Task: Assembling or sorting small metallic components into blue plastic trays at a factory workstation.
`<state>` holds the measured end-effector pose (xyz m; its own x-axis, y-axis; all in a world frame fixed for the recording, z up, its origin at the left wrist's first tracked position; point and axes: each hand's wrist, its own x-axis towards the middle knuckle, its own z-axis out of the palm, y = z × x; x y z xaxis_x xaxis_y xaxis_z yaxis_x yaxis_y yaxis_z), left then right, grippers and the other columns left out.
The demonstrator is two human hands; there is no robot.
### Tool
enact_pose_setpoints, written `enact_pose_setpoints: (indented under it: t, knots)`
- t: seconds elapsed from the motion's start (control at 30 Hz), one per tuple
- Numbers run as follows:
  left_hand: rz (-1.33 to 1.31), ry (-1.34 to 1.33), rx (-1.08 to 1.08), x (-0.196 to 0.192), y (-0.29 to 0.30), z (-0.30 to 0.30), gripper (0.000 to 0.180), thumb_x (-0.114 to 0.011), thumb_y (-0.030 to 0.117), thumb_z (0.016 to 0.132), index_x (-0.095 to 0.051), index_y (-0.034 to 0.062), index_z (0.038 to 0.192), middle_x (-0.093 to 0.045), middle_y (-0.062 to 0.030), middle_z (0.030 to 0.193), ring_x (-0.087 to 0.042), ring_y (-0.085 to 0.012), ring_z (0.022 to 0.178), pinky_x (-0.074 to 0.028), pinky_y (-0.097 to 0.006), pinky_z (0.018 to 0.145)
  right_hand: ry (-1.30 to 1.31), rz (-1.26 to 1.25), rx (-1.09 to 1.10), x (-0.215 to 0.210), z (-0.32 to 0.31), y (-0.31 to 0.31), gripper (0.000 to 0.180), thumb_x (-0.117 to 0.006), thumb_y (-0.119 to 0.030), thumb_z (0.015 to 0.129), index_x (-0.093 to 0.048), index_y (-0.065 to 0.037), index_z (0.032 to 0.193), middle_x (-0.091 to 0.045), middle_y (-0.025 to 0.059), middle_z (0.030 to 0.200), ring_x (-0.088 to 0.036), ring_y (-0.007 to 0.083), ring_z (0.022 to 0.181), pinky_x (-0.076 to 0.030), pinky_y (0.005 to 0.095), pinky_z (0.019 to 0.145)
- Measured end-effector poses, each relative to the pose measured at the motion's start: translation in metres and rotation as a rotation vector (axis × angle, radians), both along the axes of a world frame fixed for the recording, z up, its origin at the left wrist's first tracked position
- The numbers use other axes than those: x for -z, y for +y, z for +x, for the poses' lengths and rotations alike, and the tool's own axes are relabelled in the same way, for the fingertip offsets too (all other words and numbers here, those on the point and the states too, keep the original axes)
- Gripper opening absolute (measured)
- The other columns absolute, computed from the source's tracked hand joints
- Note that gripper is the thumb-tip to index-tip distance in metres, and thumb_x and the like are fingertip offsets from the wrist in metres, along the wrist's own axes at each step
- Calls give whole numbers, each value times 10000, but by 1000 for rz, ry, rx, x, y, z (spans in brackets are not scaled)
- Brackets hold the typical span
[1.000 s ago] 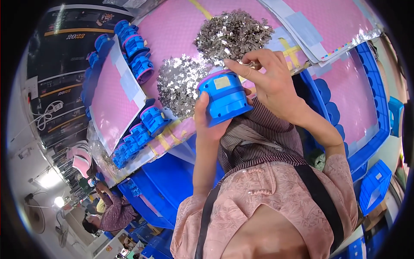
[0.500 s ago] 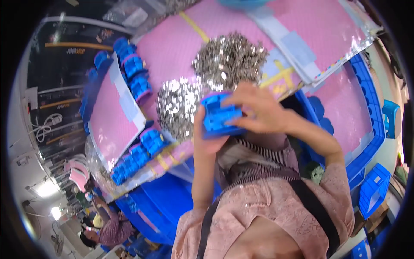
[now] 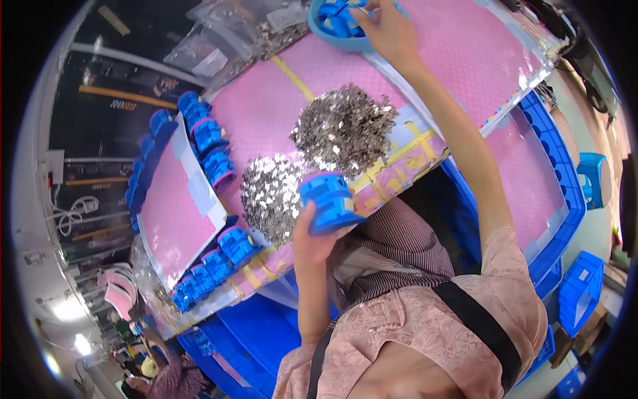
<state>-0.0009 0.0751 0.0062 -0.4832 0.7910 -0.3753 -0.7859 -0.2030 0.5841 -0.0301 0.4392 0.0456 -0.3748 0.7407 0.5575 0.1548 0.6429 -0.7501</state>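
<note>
A blue plastic housing (image 3: 328,201) with a pink-purple rim and a wider foot is gripped in my left hand (image 3: 312,243), near the table's front edge. At the far edge, my right hand (image 3: 392,33) reaches into a light-blue bowl (image 3: 345,44) of small blue pieces (image 3: 337,21). Its fingers are bent together among them; what they hold, if anything, is hard to see. Between the hands lies a heap of small dark-silver metal pieces (image 3: 345,130). A brighter silver heap (image 3: 269,189) lies just left of the held housing.
Several similar blue housings (image 3: 216,166) stand in rows around a pink-covered board (image 3: 176,206) at left. Plastic bags (image 3: 206,56) lie at the back left. A large blue crate (image 3: 558,159) stands at right, a blue stool (image 3: 593,181) beyond it. Another person (image 3: 169,372) sits at lower left.
My right hand has left the blue housing and moved far up to the bowl. My left hand still holds the housing, now slightly lower and tilted. The view has shifted a little.
</note>
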Motion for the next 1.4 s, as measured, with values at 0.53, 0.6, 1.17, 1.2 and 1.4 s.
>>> enact_pose_setpoints:
  t: [0.53,0.6,1.17,1.2,1.4]
  knots:
    - [-116,40,-206,7,-14,-24,544,-590,468,949,-575,-18,1193,-670,-109,1062,-678,-203,937,-560,-347,816,-355,-599,-1228,35,98,-199,375,-661,-246,902,-575,13,645,-417,-17,540,-365,42,532,-290,271,484]
    - [-165,143,-230,7,-18,-26,544,-591,477,946,-574,-14,1180,-667,-107,1059,-681,-195,915,-566,-340,798,-355,-497,-1203,33,98,-202,343,-654,-213,899,-580,8,648,-439,-14,545,-377,47,528,-296,272,485]
    - [-490,909,-683,-5,-10,-16,431,-707,342,911,-546,27,1159,-589,-59,1048,-567,-139,955,-473,-291,861,-244,-320,-867,30,83,-215,176,-685,-141,846,-735,-32,973,-649,40,662,-411,47,498,-325,259,455]
    - [-564,1076,-696,-9,-8,-13,439,-718,336,904,-543,23,1158,-575,-60,1069,-543,-139,984,-452,-287,880,-198,-262,-834,32,79,-217,179,-684,-128,844,-741,-45,992,-645,35,650,-401,40,487,-321,255,445]
    - [-409,865,-729,-1,-18,-16,473,-731,351,889,-541,23,1172,-572,-61,1097,-549,-148,1000,-453,-290,898,-232,-500,-857,18,82,-220,149,-696,-85,839,-746,-31,968,-622,-16,627,-392,6,448,-323,227,426]
